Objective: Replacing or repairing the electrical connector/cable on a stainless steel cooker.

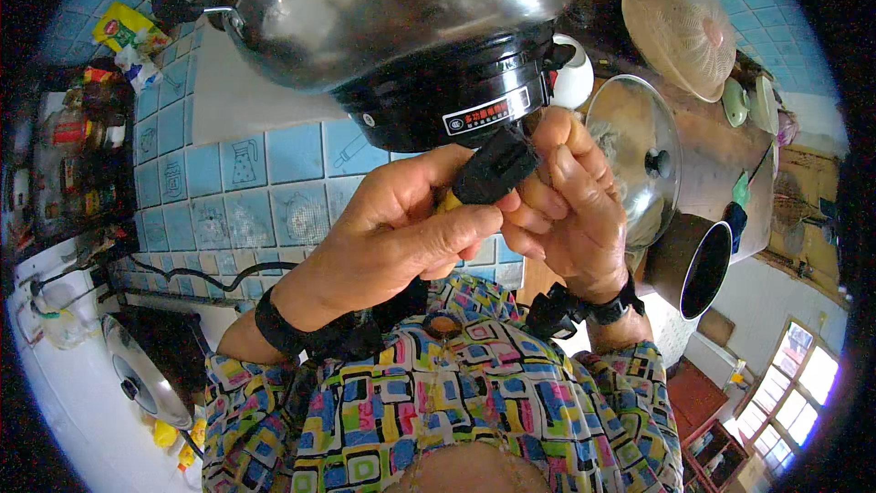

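Observation:
My left hand grips a black plastic connector, blocky and slotted on its upper face like a power-cord end. A bit of yellow shows beneath it by my left fingers. My right hand is closed at the connector's far right end, fingertips pinched close to it; whatever they hold is hidden. Just beyond both hands is the black base of an electric pot, with a printed label on its side. Its large shiny steel body rises above.
Right of my hands lie a glass lid with a black knob and a dark pot. A mesh food cover and a white rounded vessel stand farther back. On the left are a jar rack and a lidded pan.

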`<state>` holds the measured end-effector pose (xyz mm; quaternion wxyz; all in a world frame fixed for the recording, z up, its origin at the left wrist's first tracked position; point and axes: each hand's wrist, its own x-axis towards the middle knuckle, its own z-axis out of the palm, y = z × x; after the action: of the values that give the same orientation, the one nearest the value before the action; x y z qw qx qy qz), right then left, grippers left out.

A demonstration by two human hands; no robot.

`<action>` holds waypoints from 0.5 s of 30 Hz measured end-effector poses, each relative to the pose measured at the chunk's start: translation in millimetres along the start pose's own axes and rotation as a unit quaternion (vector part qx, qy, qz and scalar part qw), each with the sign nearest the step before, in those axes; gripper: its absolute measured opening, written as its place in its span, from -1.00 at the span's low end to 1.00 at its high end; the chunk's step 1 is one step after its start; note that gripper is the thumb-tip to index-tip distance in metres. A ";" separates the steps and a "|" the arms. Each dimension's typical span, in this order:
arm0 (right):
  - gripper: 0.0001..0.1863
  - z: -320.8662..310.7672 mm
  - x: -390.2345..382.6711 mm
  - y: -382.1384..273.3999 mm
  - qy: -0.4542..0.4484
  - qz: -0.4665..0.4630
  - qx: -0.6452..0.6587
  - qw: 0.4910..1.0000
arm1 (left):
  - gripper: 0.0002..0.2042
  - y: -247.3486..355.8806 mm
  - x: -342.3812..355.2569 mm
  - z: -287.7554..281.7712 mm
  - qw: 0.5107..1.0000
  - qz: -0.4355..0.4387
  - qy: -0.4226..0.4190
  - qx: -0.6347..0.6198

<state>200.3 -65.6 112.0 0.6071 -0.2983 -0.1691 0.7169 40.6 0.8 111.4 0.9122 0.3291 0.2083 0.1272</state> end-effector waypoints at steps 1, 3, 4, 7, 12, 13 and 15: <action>-0.86 0.2 0.0 -0.2 -0.011 0.011 -0.022 1.000 | -0.83 -1.5 -1.5 -0.5 1.000 -0.001 0.003 0.000; -0.85 1.3 -1.0 -0.2 -0.026 0.008 -0.027 0.999 | -0.82 -5.2 -2.8 -1.9 1.000 -0.003 -0.003 -0.011; -0.86 3.9 -2.7 -2.0 -0.013 0.006 -0.058 0.998 | -0.82 -5.4 -2.5 -1.7 1.000 -0.004 -0.003 -0.013; -0.86 2.2 -3.4 -2.5 -0.004 0.015 -0.069 0.998 | -0.83 -5.6 -3.4 -1.8 1.000 -0.011 -0.002 -0.003; -0.83 1.6 -4.6 -5.0 -0.017 0.021 -0.135 0.990 | -0.83 -2.2 -4.6 -0.4 0.999 -0.022 0.007 0.048; -0.83 1.9 -4.3 -5.1 -0.016 0.022 -0.134 0.991 | -0.83 -2.0 -4.7 -0.9 0.999 -0.023 0.008 0.046; -0.82 2.6 -4.0 -4.9 -0.027 0.012 -0.156 0.987 | -0.83 -1.8 -5.6 -2.0 0.998 -0.033 0.011 0.055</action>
<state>202.8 -68.2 117.9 0.5393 -0.3719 -0.2916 0.6970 34.9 -1.6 110.5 0.8942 0.3698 0.2361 0.0890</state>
